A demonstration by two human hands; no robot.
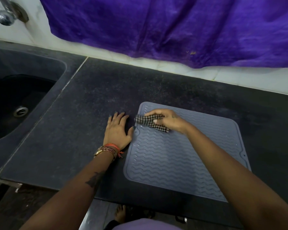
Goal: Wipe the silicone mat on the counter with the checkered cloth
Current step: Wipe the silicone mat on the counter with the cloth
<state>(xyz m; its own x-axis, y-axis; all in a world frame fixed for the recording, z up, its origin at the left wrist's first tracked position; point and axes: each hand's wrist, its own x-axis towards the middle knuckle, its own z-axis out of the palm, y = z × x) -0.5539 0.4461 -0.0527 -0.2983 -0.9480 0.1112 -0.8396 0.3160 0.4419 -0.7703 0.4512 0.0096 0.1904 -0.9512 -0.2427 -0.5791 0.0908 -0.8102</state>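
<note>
The silicone mat (181, 151) lies flat on the dark counter (90, 97), well to the right of the sink (15, 100), its front edge near the counter's front edge. It looks thin, light and floppy, so it will likely slide or ripple under a wipe unless pinned. The left hand (117, 130) rests with fingers spread flat on the counter just beside the mat's left edge, thumb touching that edge (a sensible anchor). The checkered cloth (150, 122) is soft and limp, bunched into a narrow wad over the mat's far-left corner. The right hand (169, 120) grips it, fingers curled round its right half, and the free end pokes leftward past the fingertips toward the sink. Pressing with the whole wad would probably suit the wavy ridges better.
</note>
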